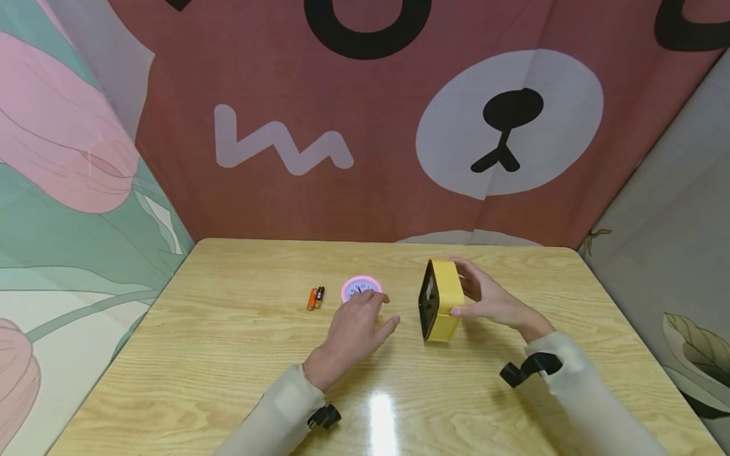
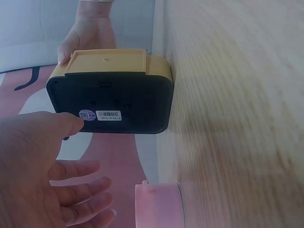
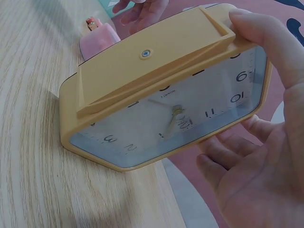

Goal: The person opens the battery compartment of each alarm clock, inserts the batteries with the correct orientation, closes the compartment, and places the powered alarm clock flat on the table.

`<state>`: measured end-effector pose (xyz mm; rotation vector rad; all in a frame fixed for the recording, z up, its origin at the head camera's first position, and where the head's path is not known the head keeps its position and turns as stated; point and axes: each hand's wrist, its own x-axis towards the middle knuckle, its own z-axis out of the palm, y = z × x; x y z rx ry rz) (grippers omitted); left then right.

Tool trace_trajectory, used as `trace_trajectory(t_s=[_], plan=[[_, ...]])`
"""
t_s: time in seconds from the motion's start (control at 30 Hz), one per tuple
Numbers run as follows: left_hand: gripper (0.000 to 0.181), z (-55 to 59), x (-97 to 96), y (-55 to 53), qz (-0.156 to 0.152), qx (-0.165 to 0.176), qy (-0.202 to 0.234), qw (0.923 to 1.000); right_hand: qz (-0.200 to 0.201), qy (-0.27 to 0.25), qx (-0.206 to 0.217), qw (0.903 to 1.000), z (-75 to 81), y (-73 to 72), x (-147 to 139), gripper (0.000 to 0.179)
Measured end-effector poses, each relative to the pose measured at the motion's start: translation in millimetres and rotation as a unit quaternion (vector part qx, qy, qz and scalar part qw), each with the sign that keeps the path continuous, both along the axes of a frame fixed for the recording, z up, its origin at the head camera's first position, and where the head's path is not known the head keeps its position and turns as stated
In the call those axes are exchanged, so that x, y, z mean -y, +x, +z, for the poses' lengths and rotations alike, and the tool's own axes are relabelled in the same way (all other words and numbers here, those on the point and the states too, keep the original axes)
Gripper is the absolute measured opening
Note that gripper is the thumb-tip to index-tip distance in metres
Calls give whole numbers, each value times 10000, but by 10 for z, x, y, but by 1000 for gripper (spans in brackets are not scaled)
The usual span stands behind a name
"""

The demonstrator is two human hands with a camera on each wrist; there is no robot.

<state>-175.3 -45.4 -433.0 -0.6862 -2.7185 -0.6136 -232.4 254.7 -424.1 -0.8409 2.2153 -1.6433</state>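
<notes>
My right hand (image 1: 495,299) grips a yellow desk clock (image 1: 450,285), which is turned on its end at the tabletop. In the right wrist view the thumb presses one side of the clock (image 3: 118,69) and the fingers curl round the opposite side; its white dial shows numbers and hands. Its black back, with a barcode sticker (image 2: 109,115), faces my left hand (image 2: 28,166) in the left wrist view. That hand holds nothing, its fingers loosely spread. From the head view, it hovers by a small round pink clock (image 1: 353,282) and partly covers it.
An orange battery (image 1: 312,299) and a black battery (image 1: 320,296) lie side by side left of the pink clock. The wooden table (image 1: 188,380) ends at a printed cloth backdrop (image 1: 388,190). Dark wrist cameras (image 1: 530,369) sit on both sleeves.
</notes>
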Motion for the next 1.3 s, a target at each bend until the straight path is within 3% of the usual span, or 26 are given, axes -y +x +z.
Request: trace_trajectory(t_s=[0.37,0.6,0.73,0.9,1.3], plan=[[42,-34,21,6,27,115,-44,9999,4,185,6,9998,25,24,-26,94],[42,-35,2,4,10,100,-41,9999,-227,757,-443,9959,58,59,-35,104],[43,-30,-6,7,25,127,-31,9999,-575,1152,-917,9874,137,106,29,108],[44,-24,-13,13,25,182,-32,9998,-968,1847,-1396,9680,266,174,120,111],[42,-51,-48,-5,28,159,-4,9999,-884,2690,-1896,9401,443,240,274,111]])
